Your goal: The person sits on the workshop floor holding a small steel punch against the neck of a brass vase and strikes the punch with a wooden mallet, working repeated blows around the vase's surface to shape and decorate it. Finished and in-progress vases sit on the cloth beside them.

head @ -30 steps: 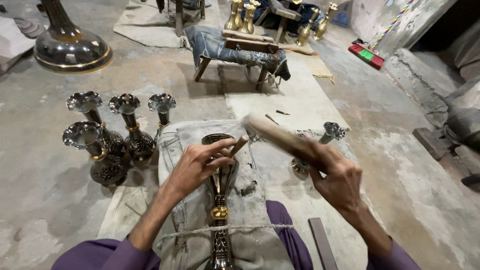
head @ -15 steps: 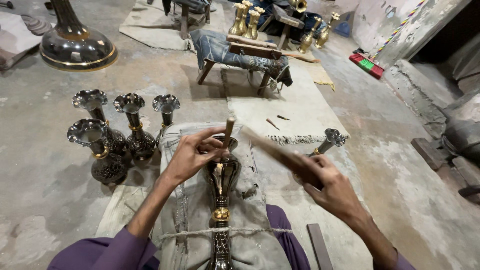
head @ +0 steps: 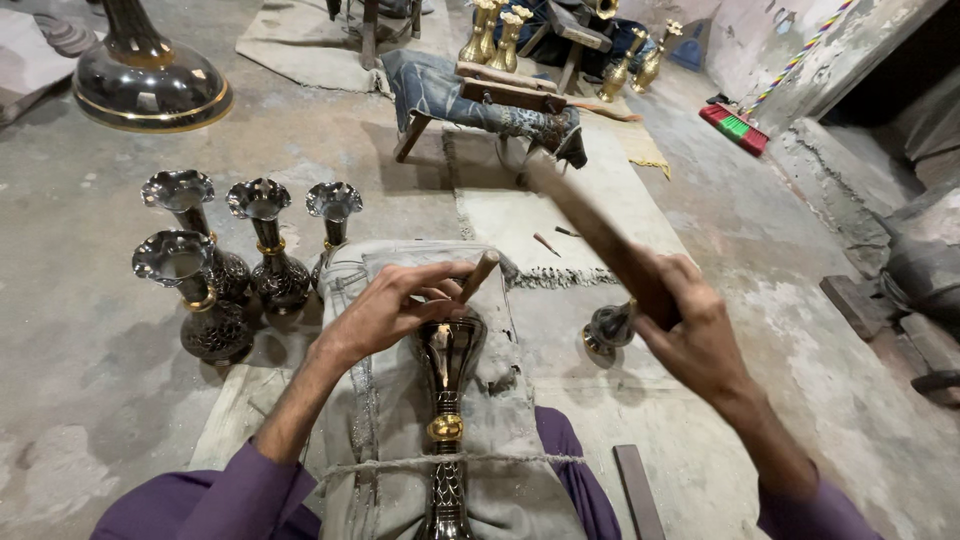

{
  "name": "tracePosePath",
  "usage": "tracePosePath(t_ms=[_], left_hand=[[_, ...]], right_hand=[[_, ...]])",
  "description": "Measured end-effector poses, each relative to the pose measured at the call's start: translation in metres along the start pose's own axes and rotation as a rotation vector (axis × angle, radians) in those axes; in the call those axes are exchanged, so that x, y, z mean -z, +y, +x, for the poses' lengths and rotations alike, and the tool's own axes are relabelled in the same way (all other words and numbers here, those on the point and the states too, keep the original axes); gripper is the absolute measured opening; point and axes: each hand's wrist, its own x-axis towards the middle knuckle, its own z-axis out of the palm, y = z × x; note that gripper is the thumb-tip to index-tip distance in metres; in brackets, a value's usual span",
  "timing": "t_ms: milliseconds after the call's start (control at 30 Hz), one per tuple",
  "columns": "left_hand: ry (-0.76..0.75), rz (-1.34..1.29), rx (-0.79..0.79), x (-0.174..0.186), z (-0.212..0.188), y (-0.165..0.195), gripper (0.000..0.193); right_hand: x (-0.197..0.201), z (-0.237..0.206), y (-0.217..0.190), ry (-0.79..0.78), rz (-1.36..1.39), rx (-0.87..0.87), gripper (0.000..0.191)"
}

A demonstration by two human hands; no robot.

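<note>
Four finished vases (head: 215, 265) stand left; one vase (head: 447, 400) lies on the padded block, half-worked by my guess. Left hand (head: 385, 310) pinches a chisel (head: 478, 276); right hand (head: 690, 320) grips a raised mallet (head: 590, 225).

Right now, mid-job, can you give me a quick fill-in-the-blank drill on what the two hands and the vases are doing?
1. The left hand pinches a short wooden punch against the dark engraved metal vase lying on a ____ cushion.
2. The right hand raises a long wooden ____.
3. ____ finished dark vases stand upright at the left.

Missing words: cloth; stick; Four
</note>
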Motion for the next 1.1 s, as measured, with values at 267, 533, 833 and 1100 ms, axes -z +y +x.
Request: tracePosePath(t_ms=[267, 533, 833, 1100], left_hand=[[0.192, -0.052, 0.003, -0.014, -0.008, -0.011, 0.052], [0.408, -0.06, 0.086, -0.032, -0.021, -0.015, 0.053], [0.609, -0.207, 0.083, -0.051, -0.031, -0.019, 0.047], [0.658, -0.167, 0.131, -0.052, -0.034, -0.01, 0.047]], right_hand=[[0.023, 0.038, -0.03, -0.013, -0.166, 0.086, 0.077], [0.033, 0.083, -0.046, -0.215, -0.398, 0.149, 0.073], [0.037, 0.113, -0.084, -0.313, -0.501, 0.191, 0.073], [0.032, 0.115, -0.095, -0.29, -0.51, 0.235, 0.069]])
